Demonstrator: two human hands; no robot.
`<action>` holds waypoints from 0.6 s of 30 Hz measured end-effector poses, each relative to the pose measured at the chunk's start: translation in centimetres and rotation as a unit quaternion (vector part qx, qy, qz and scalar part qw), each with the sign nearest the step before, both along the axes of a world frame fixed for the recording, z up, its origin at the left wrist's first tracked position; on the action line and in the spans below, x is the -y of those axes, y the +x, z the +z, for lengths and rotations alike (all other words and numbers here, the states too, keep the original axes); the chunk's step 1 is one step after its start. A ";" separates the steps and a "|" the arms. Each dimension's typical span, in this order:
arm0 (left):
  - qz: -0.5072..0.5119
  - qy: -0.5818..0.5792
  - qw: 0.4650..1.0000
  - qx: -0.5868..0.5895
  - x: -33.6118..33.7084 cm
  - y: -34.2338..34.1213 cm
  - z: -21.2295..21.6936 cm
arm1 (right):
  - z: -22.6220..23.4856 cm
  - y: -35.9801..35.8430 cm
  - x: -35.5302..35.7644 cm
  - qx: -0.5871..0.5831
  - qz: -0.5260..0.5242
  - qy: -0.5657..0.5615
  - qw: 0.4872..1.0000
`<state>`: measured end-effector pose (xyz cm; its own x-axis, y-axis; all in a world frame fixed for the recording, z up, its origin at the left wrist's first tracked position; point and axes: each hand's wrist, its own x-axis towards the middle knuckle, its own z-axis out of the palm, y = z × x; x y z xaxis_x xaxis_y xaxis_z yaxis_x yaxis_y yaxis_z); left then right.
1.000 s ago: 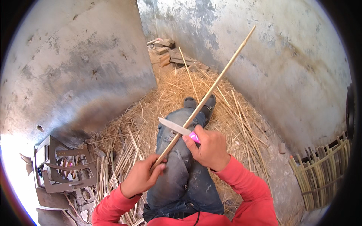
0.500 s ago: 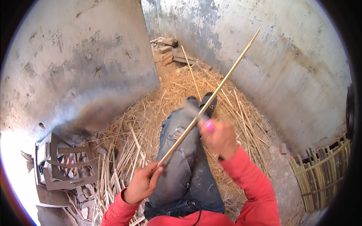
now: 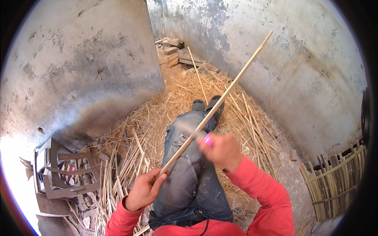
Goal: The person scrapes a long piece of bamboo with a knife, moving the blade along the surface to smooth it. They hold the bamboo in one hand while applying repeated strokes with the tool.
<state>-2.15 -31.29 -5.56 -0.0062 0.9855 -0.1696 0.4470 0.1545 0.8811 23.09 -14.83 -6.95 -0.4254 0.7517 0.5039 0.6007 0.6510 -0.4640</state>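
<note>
A long, pale cane stick [image 3: 232, 83] slants from my lap up to the far right across my legs. Its near end is in my left hand [image 3: 147, 189], whose fingers are closed round it by the left thigh. My right hand [image 3: 222, 151] is closed on a knife [image 3: 184, 127] whose grey blade is smeared by motion and lies against the stick at about mid-length. Something bright pink shows at the right thumb; I cannot tell what it is. Worn, dusty dark jeans [image 3: 181, 177] with a torn knee lie under the stick.
Straw-like shavings [image 3: 177, 90] cover the floor round my shoes. Split sticks [image 3: 118, 173] lie at the left, beside a brown metal frame [image 3: 73, 173]. A bundle of upright canes [image 3: 334, 181] leans at the right. Bricks [image 3: 171, 49] are heaped at the far corner between bare walls.
My right hand and the knife have slid down along the stick toward my left hand. The left hand keeps its hold, and the stick is almost where it was.
</note>
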 end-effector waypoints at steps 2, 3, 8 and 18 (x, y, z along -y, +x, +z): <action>-0.002 0.027 1.000 -0.013 -0.1 0.2 0.0 | 2.3 0.8 -1.9 -0.024 -0.091 -0.061 0.994; -0.001 0.026 1.000 -0.011 0.1 0.2 -0.3 | 1.7 0.7 -1.5 -0.022 -0.090 -0.061 0.994; -0.001 0.016 1.000 0.004 0.7 -0.5 0.1 | -0.5 0.0 -0.3 0.027 0.004 0.018 0.999; 0.010 0.017 0.999 0.047 1.0 -1.4 -1.7 | 0.2 0.7 -1.3 0.049 -0.033 0.037 0.998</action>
